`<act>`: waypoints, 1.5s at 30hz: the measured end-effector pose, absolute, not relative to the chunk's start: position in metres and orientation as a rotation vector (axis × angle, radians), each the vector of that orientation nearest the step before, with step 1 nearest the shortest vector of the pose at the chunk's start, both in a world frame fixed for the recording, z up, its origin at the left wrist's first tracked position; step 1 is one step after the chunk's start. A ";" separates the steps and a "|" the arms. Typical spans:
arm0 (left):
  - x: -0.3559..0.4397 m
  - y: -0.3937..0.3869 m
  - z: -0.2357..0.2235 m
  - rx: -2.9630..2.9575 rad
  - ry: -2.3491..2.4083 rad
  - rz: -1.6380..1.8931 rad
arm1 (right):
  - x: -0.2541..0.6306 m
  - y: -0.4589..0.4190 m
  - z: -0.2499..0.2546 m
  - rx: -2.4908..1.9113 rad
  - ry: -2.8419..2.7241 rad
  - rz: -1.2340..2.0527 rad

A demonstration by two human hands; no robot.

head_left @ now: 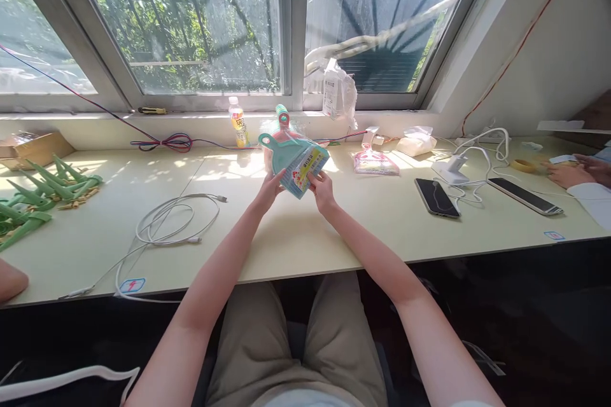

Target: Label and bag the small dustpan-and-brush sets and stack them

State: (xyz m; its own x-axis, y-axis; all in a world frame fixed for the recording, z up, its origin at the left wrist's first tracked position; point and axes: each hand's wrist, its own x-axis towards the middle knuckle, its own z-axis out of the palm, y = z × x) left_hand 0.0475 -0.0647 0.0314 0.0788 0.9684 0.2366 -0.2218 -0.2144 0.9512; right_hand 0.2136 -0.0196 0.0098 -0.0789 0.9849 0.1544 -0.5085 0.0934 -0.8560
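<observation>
Both my hands hold a teal mini dustpan set (292,160) wrapped in clear plastic with a colourful label, lifted just above the pale table (305,235). My left hand (270,189) grips its lower left edge. My right hand (321,189) pinches the lower right corner by the label. Behind it stands another packaged set (285,129) with a pink and green handle. A third pink packaged set (375,162) lies flat to the right.
A white cable (167,229) coils on the left, green plastic pieces (42,194) at the far left. A drink bottle (238,122) stands by the window. Two phones (436,197) (524,195), a charger with cords (453,168) and another person's hands (575,172) are at right.
</observation>
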 end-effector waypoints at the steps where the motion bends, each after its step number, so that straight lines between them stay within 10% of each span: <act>1: 0.051 -0.066 0.031 1.257 0.830 1.371 | 0.214 -0.019 0.010 -0.673 -0.939 1.388; 18: 0.068 -0.071 0.030 1.962 2.128 1.753 | 0.214 -0.018 0.006 -0.749 -1.028 1.274; 24: 0.065 -0.064 0.026 2.168 2.158 1.262 | 0.210 -0.014 -0.002 -0.800 -1.179 1.186; 45: 0.055 -0.064 0.032 1.775 1.869 1.445 | 0.210 -0.015 -0.001 -0.818 -1.142 1.205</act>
